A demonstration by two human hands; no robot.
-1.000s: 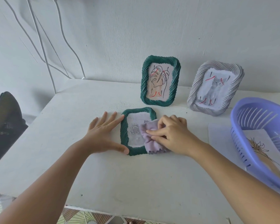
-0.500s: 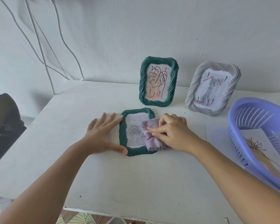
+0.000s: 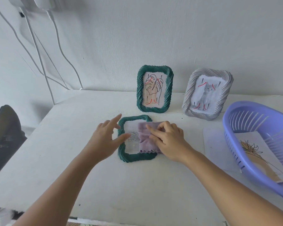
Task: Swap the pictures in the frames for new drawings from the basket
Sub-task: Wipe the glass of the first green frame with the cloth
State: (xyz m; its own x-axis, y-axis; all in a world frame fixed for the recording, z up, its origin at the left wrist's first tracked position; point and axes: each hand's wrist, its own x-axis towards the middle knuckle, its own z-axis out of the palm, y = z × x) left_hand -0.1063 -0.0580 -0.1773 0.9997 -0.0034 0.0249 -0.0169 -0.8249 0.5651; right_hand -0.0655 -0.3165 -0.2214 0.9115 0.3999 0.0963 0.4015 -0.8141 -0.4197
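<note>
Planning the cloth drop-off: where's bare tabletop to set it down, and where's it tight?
Free: the near strip of the table between the forearms, and the left part beside the left hand. Crowded: the right side, with the basket over a loose sheet, and the back, where the green frame and grey frame stand.

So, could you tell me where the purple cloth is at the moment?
In the head view the purple cloth lies near the table's middle, across the right half of the flat green frame, under the right hand, in front of the standing green frame.
</note>
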